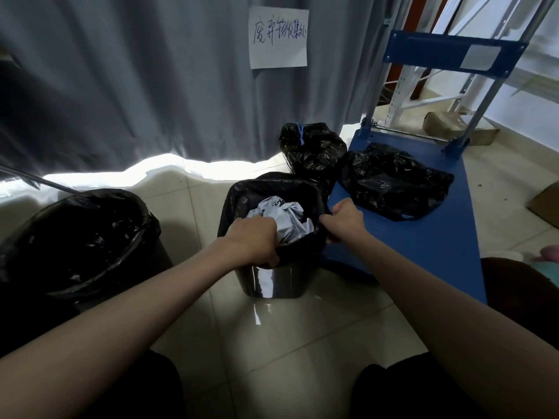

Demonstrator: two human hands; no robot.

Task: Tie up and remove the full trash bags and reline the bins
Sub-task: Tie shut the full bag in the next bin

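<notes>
While both hands are closing on the liner of the middle bin, a person is crouching over it on the tiled floor: the left hand (252, 240) is gripping the near edge of the black bag (314, 234) where it folds over the rim, and the right hand (344, 217) is pinching the bag's right edge beside the cart. Crumpled pale paper (281, 219) is sitting inside the small grey bin (269, 281), so this bag looks full and is not yet gathered or tied. Behind it, a knotted black bag with a blue tie (311, 146) is standing on the floor against the grey curtain (127, 86), and another black bag (393, 182) is lying on the blue platform cart (423, 243). To the left, a larger bin (81, 237) is wearing a black liner that appears empty, seemingly relined already. A handwritten paper sign (278, 37) is hanging on the curtain. By this showing, the job appears to be well past halfway, with tying, lifting out and relining left here.
</notes>
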